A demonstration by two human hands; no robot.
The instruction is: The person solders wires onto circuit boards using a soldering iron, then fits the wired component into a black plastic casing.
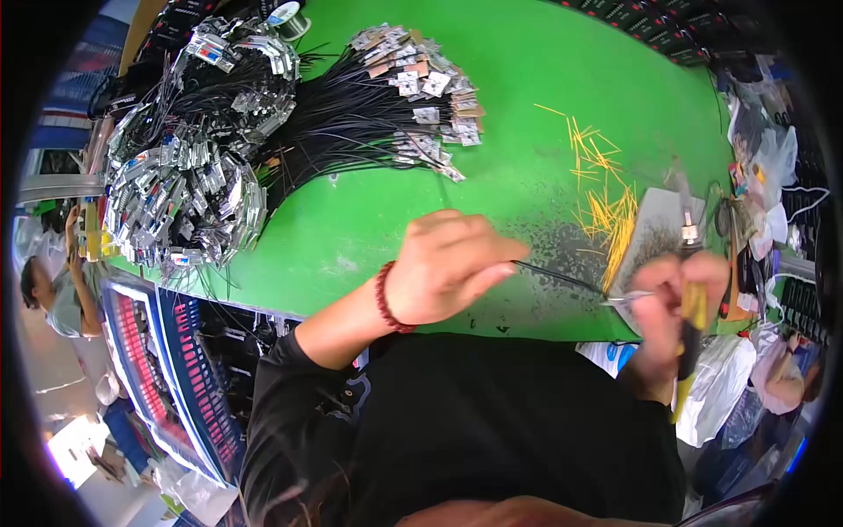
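My left hand, with a red bead bracelet at the wrist, pinches thin black cables stretched toward the right. At their far end is the slim silver tip of what looks like tweezers, held in the closed fingers of my right hand. Blurred by motion, that hand also grips a yellow-and-black-handled tool that looks like a soldering iron; its metal collar and shaft point away from me. Whether the tweezers touch the cables, I cannot tell.
Loose yellow strips and dark scraps lie on the green table, beside a grey plate. Bundled black cables with silvery connectors fill the left side. A solder-like wire spool stands behind. Another person is far left.
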